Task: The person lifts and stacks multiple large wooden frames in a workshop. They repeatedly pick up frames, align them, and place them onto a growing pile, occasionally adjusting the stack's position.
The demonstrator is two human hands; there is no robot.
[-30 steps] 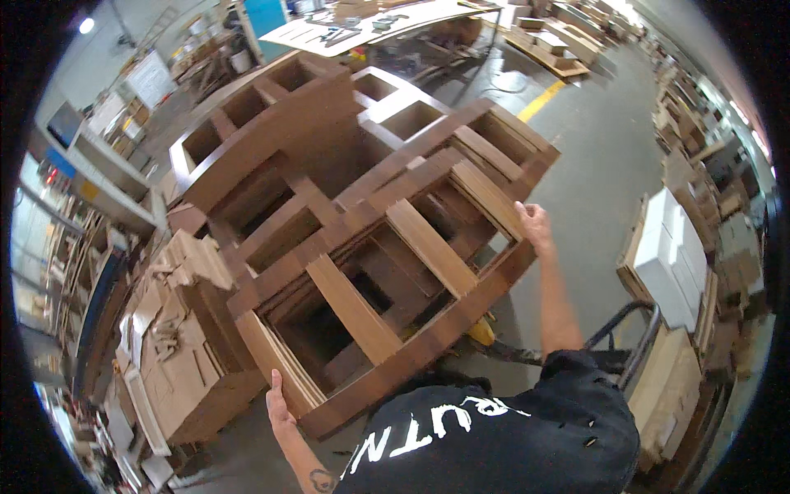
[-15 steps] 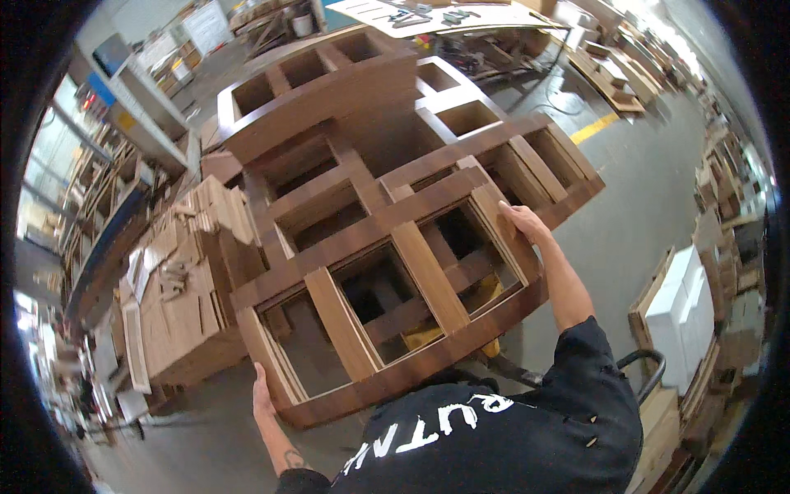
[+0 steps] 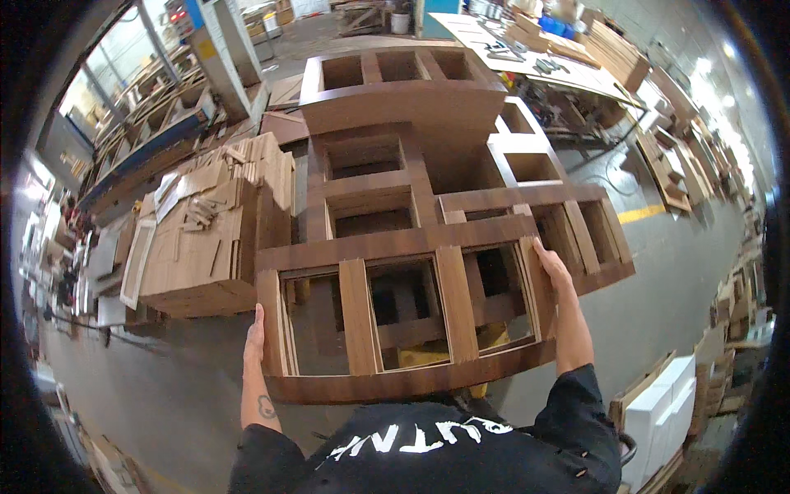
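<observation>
A brown wooden cabinet frame (image 3: 355, 317) with three rectangular openings is held in front of my body, between both hands. My left hand (image 3: 256, 331) presses on its left end, the fingers pointing up along the side and partly hidden. At the right end, my right hand (image 3: 553, 262) grips near the upper corner. Just beyond stands a larger brown cabinet body (image 3: 370, 181) with several open compartments. Another slatted wooden frame (image 3: 568, 194) extends to the right behind the held one. Whether the held frame touches these pieces, I cannot tell.
To the left stands a tall stack of wooden boards (image 3: 202, 272) with loose offcuts on top. A white-topped worktable (image 3: 535, 62) with tools is at the back right. White panels (image 3: 658, 420) lean at the lower right. A yellow line (image 3: 642, 214) marks the grey floor.
The view has turned, and the held frame now appears more level, its right end lower in the picture. Both hands keep their places at its ends.
</observation>
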